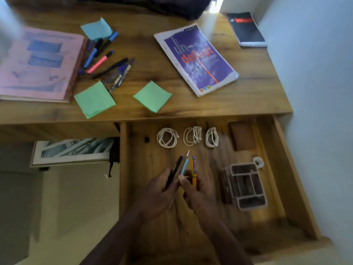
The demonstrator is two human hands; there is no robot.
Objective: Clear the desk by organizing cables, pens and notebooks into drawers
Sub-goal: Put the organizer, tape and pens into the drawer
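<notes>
Wood grain runs across the whole desk (248,92) and the open drawer (286,169) pulled out beneath its right half; a pale blue wall (315,73) closes in on the right. On the desktop lie a pink notebook (38,64) at the left, a purple notebook (196,60) right of centre, and a black notepad (246,29) in the far right corner. A loose pile of pens (107,62) lies just beside the pink notebook, with a blue sticky pad (97,28) behind it and two green sticky pads (94,99) near the front edge.

Inside the drawer, three coiled white cables (167,137) sit in a row at the back, a brown card (242,135) to their right, and a pinkish organizer (244,185) nearer the front.

Over the drawer, the left hand (156,194) curls its fingers round a black pen (174,172). The right hand (200,194) clamps a yellow pen (194,170). A pale blue pen (184,165) stands between them; motion blur hides which hand carries it.

Dark fabric (152,4) is cut off at the top edge. A framed picture (72,150) below the desk is partly hidden by the desktop. The notebook covers are too smeared to read fully.
</notes>
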